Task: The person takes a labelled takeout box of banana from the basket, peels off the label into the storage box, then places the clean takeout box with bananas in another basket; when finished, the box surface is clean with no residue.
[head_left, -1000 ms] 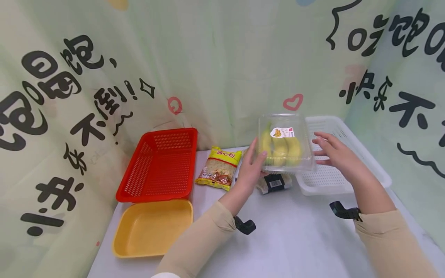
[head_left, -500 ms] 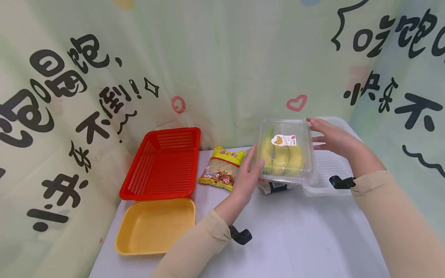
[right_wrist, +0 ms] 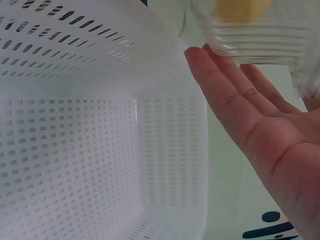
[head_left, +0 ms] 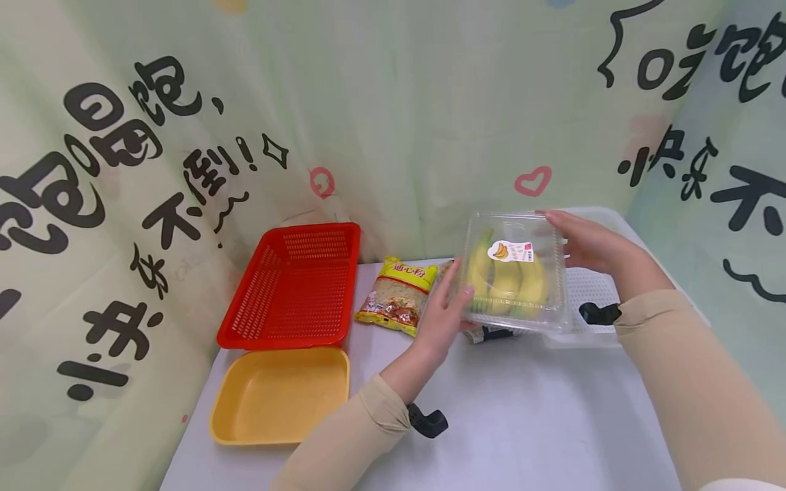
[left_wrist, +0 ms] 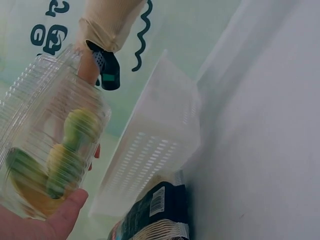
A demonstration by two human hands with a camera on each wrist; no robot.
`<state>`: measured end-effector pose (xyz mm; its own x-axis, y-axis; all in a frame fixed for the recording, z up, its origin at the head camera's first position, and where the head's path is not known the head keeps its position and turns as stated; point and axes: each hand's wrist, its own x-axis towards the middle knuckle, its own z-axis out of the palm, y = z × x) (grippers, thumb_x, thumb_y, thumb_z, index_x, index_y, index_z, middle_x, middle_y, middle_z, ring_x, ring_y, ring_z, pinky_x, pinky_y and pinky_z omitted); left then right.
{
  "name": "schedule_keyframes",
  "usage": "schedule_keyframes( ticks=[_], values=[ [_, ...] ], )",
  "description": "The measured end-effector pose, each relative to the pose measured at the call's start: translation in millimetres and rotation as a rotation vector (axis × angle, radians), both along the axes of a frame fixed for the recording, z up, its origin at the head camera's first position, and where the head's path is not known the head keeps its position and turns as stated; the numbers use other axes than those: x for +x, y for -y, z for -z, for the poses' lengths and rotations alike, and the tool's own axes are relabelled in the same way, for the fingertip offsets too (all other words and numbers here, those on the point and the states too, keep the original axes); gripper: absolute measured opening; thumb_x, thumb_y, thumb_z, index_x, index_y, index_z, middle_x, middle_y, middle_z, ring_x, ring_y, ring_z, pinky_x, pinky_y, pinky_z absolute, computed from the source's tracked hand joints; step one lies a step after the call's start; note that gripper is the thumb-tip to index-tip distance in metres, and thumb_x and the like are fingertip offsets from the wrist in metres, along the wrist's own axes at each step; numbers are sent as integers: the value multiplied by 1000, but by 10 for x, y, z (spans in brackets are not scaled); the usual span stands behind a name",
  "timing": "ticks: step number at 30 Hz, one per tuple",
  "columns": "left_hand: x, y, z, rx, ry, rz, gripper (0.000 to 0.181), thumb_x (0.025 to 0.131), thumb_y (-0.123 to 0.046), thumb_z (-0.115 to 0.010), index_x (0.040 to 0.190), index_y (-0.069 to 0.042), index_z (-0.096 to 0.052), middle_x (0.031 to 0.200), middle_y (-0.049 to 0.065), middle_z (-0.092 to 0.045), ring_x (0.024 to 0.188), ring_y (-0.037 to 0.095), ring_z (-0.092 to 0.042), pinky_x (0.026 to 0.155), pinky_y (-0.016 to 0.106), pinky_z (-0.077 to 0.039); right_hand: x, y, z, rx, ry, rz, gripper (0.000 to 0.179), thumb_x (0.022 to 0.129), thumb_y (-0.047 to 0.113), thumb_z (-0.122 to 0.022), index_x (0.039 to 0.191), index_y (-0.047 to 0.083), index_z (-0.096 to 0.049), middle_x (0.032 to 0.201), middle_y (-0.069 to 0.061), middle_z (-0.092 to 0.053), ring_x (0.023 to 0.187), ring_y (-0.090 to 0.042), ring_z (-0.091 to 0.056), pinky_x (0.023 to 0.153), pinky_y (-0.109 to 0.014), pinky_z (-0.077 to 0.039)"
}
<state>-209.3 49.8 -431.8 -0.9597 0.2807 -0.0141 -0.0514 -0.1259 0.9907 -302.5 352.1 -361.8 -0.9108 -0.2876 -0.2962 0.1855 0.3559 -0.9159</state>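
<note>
Held up above the table is a clear plastic box of bananas [head_left: 506, 273], with a white label on its lid, tilted towards the head camera. My left hand [head_left: 439, 317] grips its left side, the thumb on the front face; the other fingers are mostly hidden behind. At the upper right edge my right hand [head_left: 598, 249] holds the box. From the right wrist view, the fingers [right_wrist: 240, 95] of that hand extend along the box's side, and the thumb is largely hidden. Green and yellow bananas [left_wrist: 65, 155] show through the ridged plastic in the left wrist view.
A white perforated basket [head_left: 592, 293] stands behind the box at right. A yellow-topped food bag [head_left: 396, 296] and a dark-labelled package [head_left: 491, 334], partly covered, lie beside it. At left are a red basket [head_left: 288, 286] and a yellow tray [head_left: 279, 395]. A printed curtain hangs behind.
My right hand has come in from beside the box to its upper right edge and taken hold. The box has tilted and shifted slightly right and down in view; my left hand keeps its grip.
</note>
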Motion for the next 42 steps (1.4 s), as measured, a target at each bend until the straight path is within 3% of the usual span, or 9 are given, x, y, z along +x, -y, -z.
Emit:
schedule_keyframes(
  ticks=[5,14,21,26,35,42],
  values=[
    [14,-5,0,17,5,15,53,97,-45,-58,141,-60,-35,158,-11,-30,105,20,-64,82,47,-59,11,8,23,-104,20,16,69,102,55,-38,159,28,-12,152,-9,-27,123,-33,-54,96,-57,-52],
    [17,-9,-1,31,10,31,53,97,-45,-58,142,-59,-36,157,-9,-31,104,21,-65,84,50,-58,8,-1,104,-216,55,21,62,104,52,-35,158,30,-15,154,-8,-26,120,-25,-57,98,-59,-49],
    [16,-5,21,43,33,32,54,98,-43,-56,144,-58,-33,157,-8,-31,107,22,-64,83,48,-59,44,-1,144,-233,31,59,51,103,50,-39,148,27,-30,133,2,-48,108,-21,-67,94,-57,-53],
    [16,18,23,55,39,10,55,97,-46,-57,143,-59,-31,153,-7,-38,106,22,-65,84,51,-58,89,44,115,-221,43,115,49,101,53,-43,144,31,-33,137,-1,-43,109,-23,-64,96,-59,-51],
    [58,150,12,45,81,-49,64,90,-60,-61,144,-61,-26,161,-3,-24,132,28,-50,100,49,-52,161,72,91,-294,49,187,50,97,55,-50,141,34,-38,135,5,-42,101,-14,-66,87,-45,-58],
    [188,188,31,107,62,-69,71,93,-51,-62,150,-53,-19,163,-1,-22,141,26,-42,107,54,-44,260,101,97,-353,18,250,52,96,54,-53,142,35,-38,133,7,-43,101,-13,-65,82,-39,-59]
  ],
)
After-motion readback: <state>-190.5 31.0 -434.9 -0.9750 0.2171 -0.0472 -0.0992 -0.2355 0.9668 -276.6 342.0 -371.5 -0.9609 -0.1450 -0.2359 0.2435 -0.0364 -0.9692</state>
